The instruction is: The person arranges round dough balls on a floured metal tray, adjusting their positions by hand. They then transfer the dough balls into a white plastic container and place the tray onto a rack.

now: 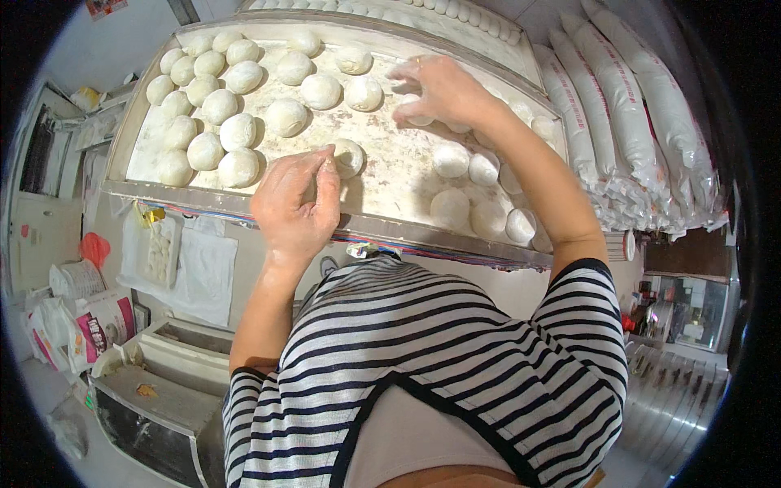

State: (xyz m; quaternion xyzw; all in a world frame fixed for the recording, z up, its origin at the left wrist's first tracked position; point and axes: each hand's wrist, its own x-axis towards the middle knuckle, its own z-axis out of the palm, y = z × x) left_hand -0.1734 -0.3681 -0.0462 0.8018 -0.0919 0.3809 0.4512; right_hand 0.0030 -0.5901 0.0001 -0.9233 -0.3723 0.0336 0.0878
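A shallow wooden tray dusted with flour lies before me and bears many round dough balls. My left hand is over its front edge, fingers curled and thumb drawn in. Its fingertips are against or just beside a creased dough ball; whether they grip it cannot be told. Farther back, my right hand spreads its fingers and thumb around a pale dough ball, which is partly hidden beneath the palm. More dough balls sit under and beside my right forearm, some in its shadow.
Dough balls crowd the tray's left end. Behind it, a second tray holds rows of smaller pieces. White filled sacks are stacked at right. Below left are a white cloth with a small tray and a machine.
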